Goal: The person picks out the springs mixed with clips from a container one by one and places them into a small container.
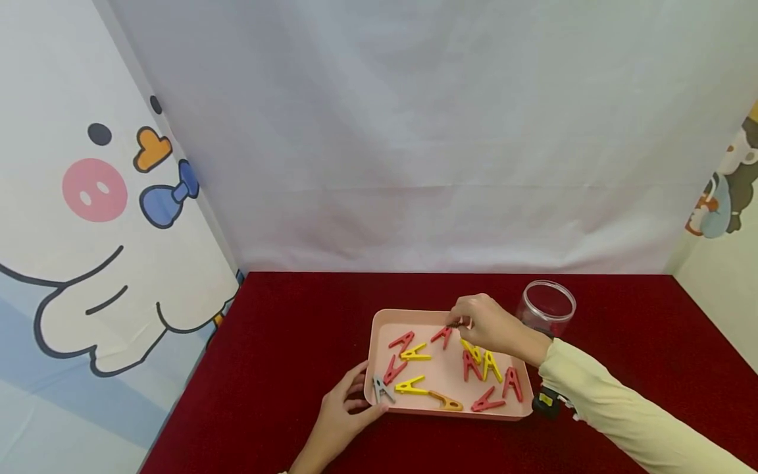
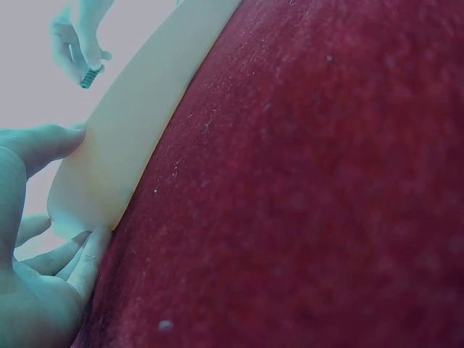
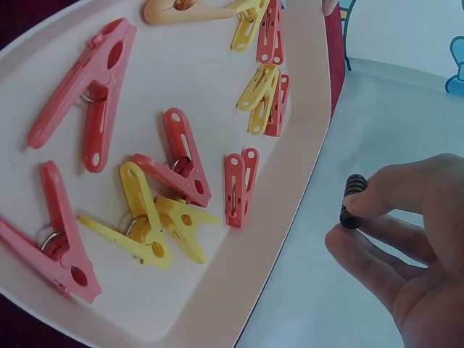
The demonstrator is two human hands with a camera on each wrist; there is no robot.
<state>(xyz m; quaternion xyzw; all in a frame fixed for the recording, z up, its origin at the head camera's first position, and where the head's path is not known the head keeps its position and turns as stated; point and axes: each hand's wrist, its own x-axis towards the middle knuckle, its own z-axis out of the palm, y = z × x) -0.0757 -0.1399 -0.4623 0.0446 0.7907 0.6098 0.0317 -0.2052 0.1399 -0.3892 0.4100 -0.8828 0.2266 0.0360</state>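
Observation:
A shallow pink tray [image 1: 438,372] holds several spring clips, among them a red clip [image 1: 512,383], a yellow clip [image 1: 411,386], an orange clip [image 1: 445,401] and a grey clip [image 1: 382,389]. At the tray's near left corner, my left hand [image 1: 340,409] grips the wall, thumb on the rim and fingers against the outside. My right hand [image 1: 488,326] is over the tray's far right part. Between thumb and fingers it pinches a small black ribbed cylinder [image 3: 354,201], which looks held above the rim in the right wrist view.
Behind the right forearm stands a clear round jar [image 1: 547,306] without a lid. A black object with a yellow patch [image 1: 546,403] lies by the tray's right side, partly behind the sleeve. Dark red cloth [image 1: 296,329] covers the table, with a white curtain behind.

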